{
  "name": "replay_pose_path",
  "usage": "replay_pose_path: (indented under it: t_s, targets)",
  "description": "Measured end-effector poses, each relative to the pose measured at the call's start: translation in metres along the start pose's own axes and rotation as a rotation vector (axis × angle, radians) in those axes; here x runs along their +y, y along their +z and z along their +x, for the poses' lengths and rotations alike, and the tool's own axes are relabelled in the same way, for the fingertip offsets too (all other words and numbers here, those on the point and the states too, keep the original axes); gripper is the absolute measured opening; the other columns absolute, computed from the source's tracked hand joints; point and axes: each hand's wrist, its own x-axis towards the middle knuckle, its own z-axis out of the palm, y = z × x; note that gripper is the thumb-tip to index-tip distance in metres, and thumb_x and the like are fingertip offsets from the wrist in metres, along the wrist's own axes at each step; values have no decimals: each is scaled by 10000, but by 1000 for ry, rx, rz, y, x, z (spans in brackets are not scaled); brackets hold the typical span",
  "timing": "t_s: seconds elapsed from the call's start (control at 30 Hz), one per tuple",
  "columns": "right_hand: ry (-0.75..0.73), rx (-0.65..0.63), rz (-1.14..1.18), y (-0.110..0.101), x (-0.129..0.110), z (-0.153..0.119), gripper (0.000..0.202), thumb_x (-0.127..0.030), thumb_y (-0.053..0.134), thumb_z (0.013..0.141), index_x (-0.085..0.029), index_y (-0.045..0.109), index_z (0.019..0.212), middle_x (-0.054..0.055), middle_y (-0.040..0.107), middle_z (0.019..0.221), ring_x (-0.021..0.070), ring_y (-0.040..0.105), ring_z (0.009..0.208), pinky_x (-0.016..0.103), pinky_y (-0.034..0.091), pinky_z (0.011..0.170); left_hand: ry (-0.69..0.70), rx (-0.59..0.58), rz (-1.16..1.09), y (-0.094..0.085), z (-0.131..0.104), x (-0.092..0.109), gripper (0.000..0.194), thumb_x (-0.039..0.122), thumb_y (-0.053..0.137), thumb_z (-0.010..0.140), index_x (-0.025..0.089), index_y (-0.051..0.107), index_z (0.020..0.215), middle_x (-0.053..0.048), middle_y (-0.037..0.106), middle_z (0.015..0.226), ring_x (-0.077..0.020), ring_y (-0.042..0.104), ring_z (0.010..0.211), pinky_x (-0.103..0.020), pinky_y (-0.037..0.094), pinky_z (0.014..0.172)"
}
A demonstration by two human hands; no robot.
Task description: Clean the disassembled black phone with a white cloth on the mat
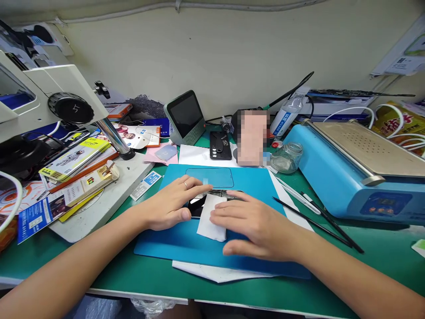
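On a blue mat (159, 243) lies a dark, shiny phone-like device (195, 210), partly covered by my hands and a white cloth or folded wipe (208, 223). My left hand (172, 201) rests at the device's left side, fingers stretched over its upper edge, a ring on one finger. My right hand (254, 223) lies flat over the white cloth, its fingers spread and pressing on it. Just beyond the device, a clear, dark-edged glass or film panel (210, 177) lies on the mat.
Behind the mat are a black phone (220, 145), a smart display (186, 117), a glass jar (287, 157) and a bottle (288, 116). A blue heating machine (348, 186) stands right, near tweezers and thin tools (312, 219). A microscope stand (126, 153) and boxes (75, 159) occupy the left.
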Motion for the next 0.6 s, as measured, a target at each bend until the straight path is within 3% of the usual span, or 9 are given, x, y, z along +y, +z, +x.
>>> replay_pose_path:
  t_s: [0.13, 0.3, 0.43, 0.6]
  targets:
    - [110, 88, -52, 0, 5, -2, 368, -442, 542, 1018, -172, 670, 1232, 103, 735, 1149, 247, 669, 1082, 487, 413, 1100, -11, -9, 9, 0, 0, 0, 984, 862, 69, 866, 229, 374, 1555, -154, 515, 1366, -327, 473, 1165, -498, 389, 1032]
    - [25, 45, -20, -1, 5, -2, 439, -516, 574, 984, -165, 668, 1230, 107, 728, 1082, 246, 645, 997, 421, 483, 958, -3, -1, -2, 0, 0, -1, 980, 857, 67, 871, 225, 380, 1552, -152, 520, 1362, -324, 475, 1166, -495, 390, 1033]
    - [153, 133, -83, -4, 8, -4, 364, -432, 510, 1032, -165, 681, 1211, 115, 723, 1078, 242, 646, 991, 394, 498, 888, -7, -5, 2, 0, -1, -2, 957, 852, 78, 877, 245, 375, 1555, -149, 513, 1370, -323, 476, 1169, -489, 400, 1028]
    - [57, 56, -56, -4, 4, -4, 382, -472, 575, 996, -178, 680, 1216, 100, 728, 1042, 228, 651, 959, 393, 494, 912, -1, -6, 0, 0, -1, -1, 944, 846, 79, 883, 250, 372, 1554, -150, 509, 1382, -328, 472, 1186, -499, 402, 1038]
